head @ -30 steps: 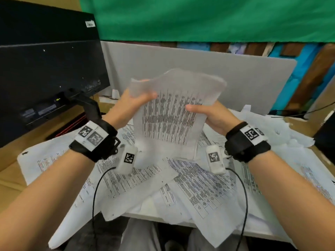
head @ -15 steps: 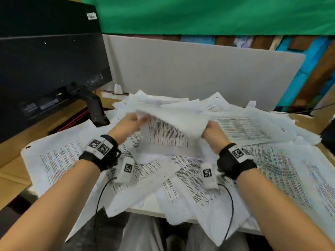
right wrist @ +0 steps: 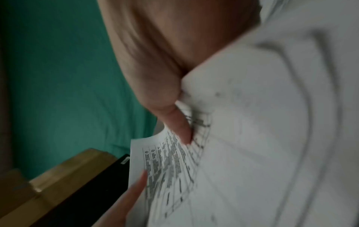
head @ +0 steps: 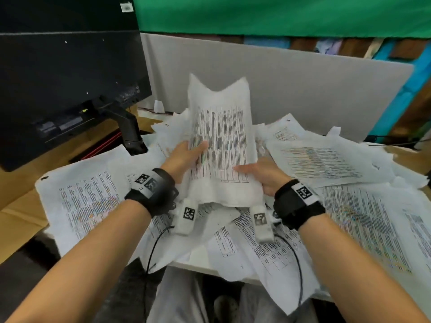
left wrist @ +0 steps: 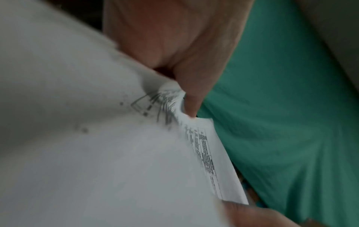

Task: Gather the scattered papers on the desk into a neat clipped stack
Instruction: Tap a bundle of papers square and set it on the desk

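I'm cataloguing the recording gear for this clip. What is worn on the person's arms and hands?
Both forearms are bare, with no sleeves and no gloves. Each wrist carries a wide black strap bearing a white patch with black square-code markers. Under each wrist hangs a small white, rounded module with its own square marker, and a thin black cable trails from each toward the person.

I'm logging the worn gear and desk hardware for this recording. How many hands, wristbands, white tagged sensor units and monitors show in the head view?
Hands: 2, left hand and right hand, both gripping the held sheets
Wristbands: 2
Sensor units: 2
Monitors: 1
Total: 7
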Demonstrator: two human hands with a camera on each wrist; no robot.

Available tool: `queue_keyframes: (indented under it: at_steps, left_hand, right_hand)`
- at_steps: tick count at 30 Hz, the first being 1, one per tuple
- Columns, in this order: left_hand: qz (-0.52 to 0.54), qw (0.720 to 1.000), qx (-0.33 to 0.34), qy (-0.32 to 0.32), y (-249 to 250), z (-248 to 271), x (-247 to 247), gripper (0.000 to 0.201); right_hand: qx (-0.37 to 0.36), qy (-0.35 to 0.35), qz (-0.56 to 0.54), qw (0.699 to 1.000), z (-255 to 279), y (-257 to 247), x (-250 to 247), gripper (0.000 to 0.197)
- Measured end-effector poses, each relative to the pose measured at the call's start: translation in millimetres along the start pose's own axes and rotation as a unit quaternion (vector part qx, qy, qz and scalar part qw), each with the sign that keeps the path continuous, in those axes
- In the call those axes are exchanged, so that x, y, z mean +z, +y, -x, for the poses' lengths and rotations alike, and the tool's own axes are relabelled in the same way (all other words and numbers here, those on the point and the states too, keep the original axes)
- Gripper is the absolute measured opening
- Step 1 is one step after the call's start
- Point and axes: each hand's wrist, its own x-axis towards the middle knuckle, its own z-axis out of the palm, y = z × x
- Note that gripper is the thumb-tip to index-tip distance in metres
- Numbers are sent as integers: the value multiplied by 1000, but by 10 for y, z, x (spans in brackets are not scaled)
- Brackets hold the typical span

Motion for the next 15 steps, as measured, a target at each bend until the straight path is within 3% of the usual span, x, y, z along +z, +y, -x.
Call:
queue_keyframes:
  at_steps: [2, 4, 6, 7, 9, 11, 13, 15]
  left_hand:
    - [-33, 997, -41, 56, -199, -52, -91, 67]
    - [-12, 978, -88, 189, -402, -99, -280, 79]
    - [30, 956, -118, 265, -540, -120, -427, 81]
    - [67, 957, -123, 254, -591, -142, -451, 69]
    - [106, 974, -134, 152, -607, -144, -386, 31]
    - [74, 986, -123, 85, -556, -118, -292, 25]
    - [-26, 992, -72, 103, -448, -140, -264, 31]
    - [-214, 967, 30, 133, -192, -90, -287, 25]
  right_hand:
    - [13, 84, -10, 996, -83, 130, 6, 37]
    - [33, 152, -16, 988, -197, 240, -54, 34]
    - [62, 185, -18, 981, -257, 348, -87, 39]
    - [69, 184, -12, 980, -262, 382, -98, 41]
    - [69, 180, 11, 981, -277, 434, -119, 41]
    - [66, 188, 1, 980, -272, 477, -150, 38]
    - [57, 198, -35, 978, -284, 529, -190, 38]
    - [61, 203, -64, 975, -283, 551, -210, 37]
